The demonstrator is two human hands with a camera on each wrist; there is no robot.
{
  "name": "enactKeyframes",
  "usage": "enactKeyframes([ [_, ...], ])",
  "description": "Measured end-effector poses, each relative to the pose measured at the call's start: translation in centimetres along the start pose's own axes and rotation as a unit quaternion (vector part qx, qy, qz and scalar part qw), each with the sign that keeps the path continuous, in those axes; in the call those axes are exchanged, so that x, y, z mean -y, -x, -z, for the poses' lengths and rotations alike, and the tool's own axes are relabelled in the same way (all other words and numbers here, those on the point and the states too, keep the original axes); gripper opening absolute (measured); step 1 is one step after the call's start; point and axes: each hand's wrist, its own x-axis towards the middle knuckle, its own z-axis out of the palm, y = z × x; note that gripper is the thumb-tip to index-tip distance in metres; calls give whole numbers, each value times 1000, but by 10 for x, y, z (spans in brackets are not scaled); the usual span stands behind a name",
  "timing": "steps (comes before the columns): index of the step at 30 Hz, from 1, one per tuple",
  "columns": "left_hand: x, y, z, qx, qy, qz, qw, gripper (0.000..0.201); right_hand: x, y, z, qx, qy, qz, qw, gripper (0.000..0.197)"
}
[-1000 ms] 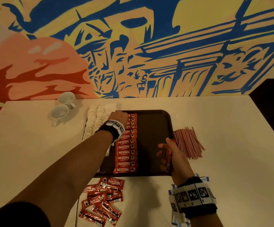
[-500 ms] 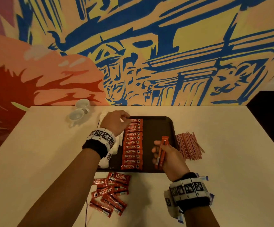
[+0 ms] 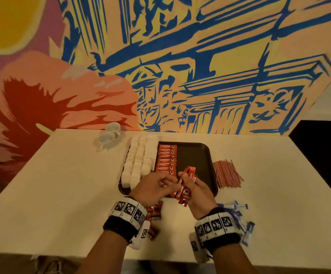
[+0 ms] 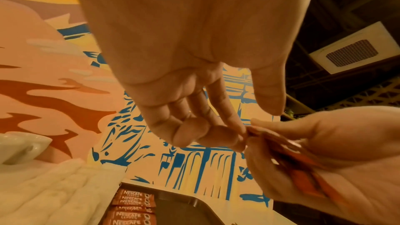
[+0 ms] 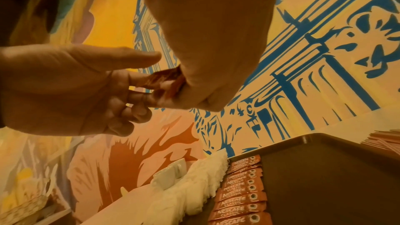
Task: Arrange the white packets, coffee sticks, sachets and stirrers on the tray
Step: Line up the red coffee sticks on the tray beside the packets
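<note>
Now both hands meet over the near edge of the tray (image 3: 206, 155). The right hand (image 3: 198, 191) grips a small bundle of coffee sticks (image 3: 186, 184), and the left hand (image 3: 152, 187) pinches the end of one stick in this bundle, I think to pull it out. On the tray the white packets (image 3: 139, 161) already lie in rows at the left, and next to them stands a column of laid sticks (image 3: 166, 158). More loose sticks (image 3: 153, 212) wait on the table (image 3: 61, 184) under the left wrist. The stirrers (image 3: 227, 174) lie just right of the tray, and the blue sachets (image 3: 237, 216) by the right wrist. So the coffee step is in hand; next the pulled stick must go flat, parallel to the others, in the free dark part.
</note>
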Motion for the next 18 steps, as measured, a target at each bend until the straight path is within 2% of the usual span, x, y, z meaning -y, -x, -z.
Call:
enactKeyframes([
  [2,-2,9,-4,-11,18,7,1000,30,-4,4,-6,-1,21,8,1000,26],
  [7,-6,19,-1,-73,7,12,997,22,-8,6,-16,-14,74,20,997,29],
  [9,-5,20,1,-96,8,12,995,20,-9,4,-17,-27,93,17,995,37],
  [11,-4,22,2,-121,-8,12,993,18,-10,2,-16,-39,95,13,995,48],
  [14,-3,27,4,-165,-42,6,985,15,-6,-1,-12,-46,108,-8,993,51],
  [18,2,28,7,-221,-107,-28,969,15,2,-2,-10,-22,108,-48,993,57],
])
